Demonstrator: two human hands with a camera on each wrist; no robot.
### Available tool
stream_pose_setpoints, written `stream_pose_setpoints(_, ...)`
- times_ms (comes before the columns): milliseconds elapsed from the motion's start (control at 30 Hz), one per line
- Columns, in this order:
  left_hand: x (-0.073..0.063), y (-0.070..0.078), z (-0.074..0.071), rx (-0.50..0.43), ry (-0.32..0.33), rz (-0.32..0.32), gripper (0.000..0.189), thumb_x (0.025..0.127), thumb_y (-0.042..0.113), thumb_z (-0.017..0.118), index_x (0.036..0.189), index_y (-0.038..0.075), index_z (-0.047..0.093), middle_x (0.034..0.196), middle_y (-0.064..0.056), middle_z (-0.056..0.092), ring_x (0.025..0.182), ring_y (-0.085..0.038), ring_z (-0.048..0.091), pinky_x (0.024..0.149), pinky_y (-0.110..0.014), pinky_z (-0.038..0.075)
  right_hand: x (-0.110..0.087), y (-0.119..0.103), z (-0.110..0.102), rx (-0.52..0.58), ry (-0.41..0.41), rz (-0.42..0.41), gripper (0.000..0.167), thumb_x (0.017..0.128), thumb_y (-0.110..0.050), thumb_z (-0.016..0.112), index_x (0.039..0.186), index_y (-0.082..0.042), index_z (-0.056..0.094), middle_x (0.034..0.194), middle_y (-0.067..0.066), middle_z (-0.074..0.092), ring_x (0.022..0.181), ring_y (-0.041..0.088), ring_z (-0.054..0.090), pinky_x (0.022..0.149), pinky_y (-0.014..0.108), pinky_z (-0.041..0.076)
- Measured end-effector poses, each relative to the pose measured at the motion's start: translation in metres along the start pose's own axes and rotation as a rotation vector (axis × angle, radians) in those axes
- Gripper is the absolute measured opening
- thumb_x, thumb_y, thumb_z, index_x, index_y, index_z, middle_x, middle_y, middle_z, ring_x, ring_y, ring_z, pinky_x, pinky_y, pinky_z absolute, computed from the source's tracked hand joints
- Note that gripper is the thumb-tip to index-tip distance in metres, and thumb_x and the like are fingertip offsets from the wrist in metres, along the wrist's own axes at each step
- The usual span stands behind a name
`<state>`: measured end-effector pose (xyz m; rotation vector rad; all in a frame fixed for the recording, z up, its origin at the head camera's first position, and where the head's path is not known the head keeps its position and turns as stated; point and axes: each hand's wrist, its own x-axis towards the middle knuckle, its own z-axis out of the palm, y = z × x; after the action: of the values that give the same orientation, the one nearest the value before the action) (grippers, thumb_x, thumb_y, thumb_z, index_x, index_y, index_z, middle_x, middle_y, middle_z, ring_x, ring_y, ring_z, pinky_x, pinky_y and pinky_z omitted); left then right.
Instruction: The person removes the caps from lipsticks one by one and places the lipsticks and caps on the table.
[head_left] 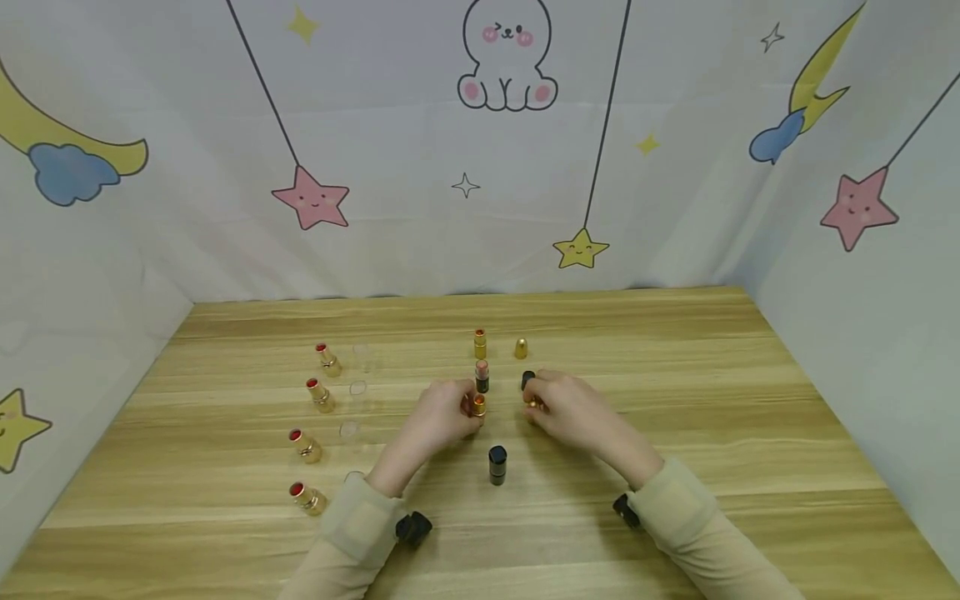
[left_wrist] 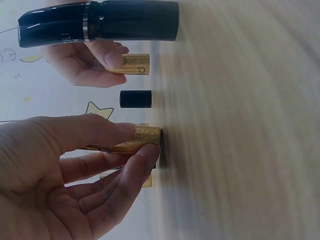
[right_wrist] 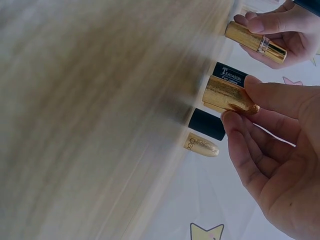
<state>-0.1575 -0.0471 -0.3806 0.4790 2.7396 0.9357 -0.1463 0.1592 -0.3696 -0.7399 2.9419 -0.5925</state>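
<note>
In the head view my left hand (head_left: 442, 410) pinches an uncapped gold lipstick (head_left: 479, 406) near the middle of the table. The left wrist view has this gold tube (left_wrist: 142, 140) between thumb and fingers, its base close to the tabletop. My right hand (head_left: 567, 402), to the right, holds a gold lipstick cap (right_wrist: 231, 95) by its rounded end, low over the wood. Behind the left hand stand a pink lipstick (head_left: 482, 377) with a black base and another gold lipstick (head_left: 480, 343). A black cap (head_left: 528, 380) and a bullet-shaped gold cap (head_left: 521, 348) stand beyond the right hand.
A closed black lipstick (head_left: 497, 465) stands between my forearms. At left, several gold lipsticks (head_left: 306, 446) with red tips form a column, with clear caps (head_left: 349, 429) beside them. White curtains (head_left: 420, 250) border the wooden table (head_left: 675, 542) at the back and sides.
</note>
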Motion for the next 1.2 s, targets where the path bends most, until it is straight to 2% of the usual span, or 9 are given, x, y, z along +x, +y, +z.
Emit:
stream_pose_setpoints(867, -0.0008, 0.0002, 0.0003, 0.017, -0.032, -0.023, 0.016, 0.077, 0.007, 0.077, 0.079, 0.007, 0.061, 0.070, -0.002, 0.061, 0.062, -0.013, 0.051, 0.056, -0.024, 0.041, -0.0018, 0.0045, 0.0073, -0.021, -0.001, -0.047, 0.011, 0.083, -0.014, 0.073, 0.089, -0.008, 0.065, 0.083, -0.001, 0.061, 0.073, 0.009, 0.053, 0.065, 0.025, 0.047)
stream_pose_setpoints(1200, -0.0033, 0.0019, 0.0003, -0.003, -0.015, -0.035, 0.017, 0.076, 0.008, 0.078, 0.084, 0.007, 0.063, 0.072, -0.002, 0.061, 0.064, -0.014, 0.052, 0.057, -0.024, 0.042, -0.0029, 0.0049, 0.0048, -0.017, -0.015, -0.034, 0.020, 0.083, -0.013, 0.074, 0.101, -0.006, 0.068, 0.091, 0.002, 0.064, 0.077, 0.010, 0.057, 0.069, 0.027, 0.051)
